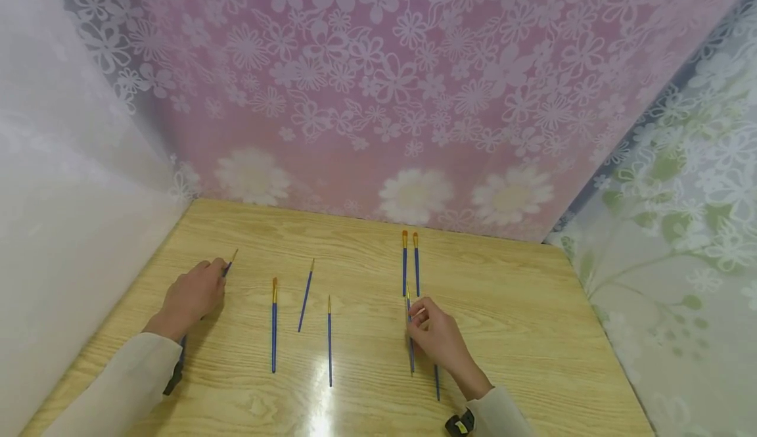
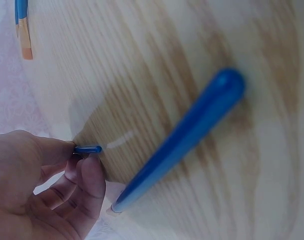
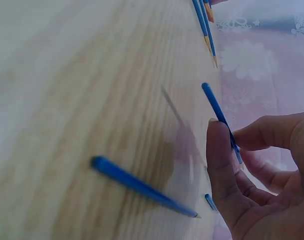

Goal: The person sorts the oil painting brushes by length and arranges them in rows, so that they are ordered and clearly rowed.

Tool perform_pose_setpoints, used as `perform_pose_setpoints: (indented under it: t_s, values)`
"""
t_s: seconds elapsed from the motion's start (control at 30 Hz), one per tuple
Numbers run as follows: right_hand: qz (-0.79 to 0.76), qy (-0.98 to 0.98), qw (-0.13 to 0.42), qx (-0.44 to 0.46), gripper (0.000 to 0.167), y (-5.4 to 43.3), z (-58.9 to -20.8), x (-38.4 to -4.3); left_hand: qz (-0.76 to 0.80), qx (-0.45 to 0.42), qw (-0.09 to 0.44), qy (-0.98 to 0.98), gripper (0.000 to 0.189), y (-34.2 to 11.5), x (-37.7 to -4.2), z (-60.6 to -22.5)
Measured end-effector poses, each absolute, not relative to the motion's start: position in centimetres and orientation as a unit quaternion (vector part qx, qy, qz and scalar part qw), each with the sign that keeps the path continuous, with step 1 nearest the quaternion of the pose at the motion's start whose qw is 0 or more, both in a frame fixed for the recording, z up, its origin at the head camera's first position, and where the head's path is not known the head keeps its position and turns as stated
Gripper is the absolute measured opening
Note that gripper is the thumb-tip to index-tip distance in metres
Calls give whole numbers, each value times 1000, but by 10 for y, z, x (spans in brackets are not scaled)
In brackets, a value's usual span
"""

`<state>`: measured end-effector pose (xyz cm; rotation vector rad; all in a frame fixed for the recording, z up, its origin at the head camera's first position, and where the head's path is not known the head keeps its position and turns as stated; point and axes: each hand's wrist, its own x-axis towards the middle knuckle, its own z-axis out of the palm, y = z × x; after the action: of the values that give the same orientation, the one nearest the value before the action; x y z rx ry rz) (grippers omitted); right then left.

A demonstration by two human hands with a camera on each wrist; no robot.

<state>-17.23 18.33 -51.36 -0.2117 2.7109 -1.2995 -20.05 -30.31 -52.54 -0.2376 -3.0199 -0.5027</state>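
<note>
Left hand (image 1: 192, 294) pinched one paintbrush (image 2: 88, 149); right hand (image 1: 439, 335) pinched another brush (image 3: 214, 102). Their thinness probably suited pinching fingers (image 3: 221, 155).

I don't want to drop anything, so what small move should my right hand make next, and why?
Probably lower the slim, blue-handled paintbrush gently onto the pale wood-grain table. Your right hand pinches it, and in the right wrist view its handle end stands apart from its shadow on the wood, so it seems lifted; a short, slow descent looks safest.
</note>
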Motion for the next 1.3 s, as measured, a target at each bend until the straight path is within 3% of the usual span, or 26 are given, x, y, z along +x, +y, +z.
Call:
perform_pose_setpoints:
  t_s: [0.23,1.3]
  values:
    - [-394,912,58,-95,5,190,-514,-161,-166,-73,31,-983,32,-301,-199,-523]
    - [-219,968,7,-126,14,194,-520,-137,-171,-69,25,-983,34,-302,-200,-523]
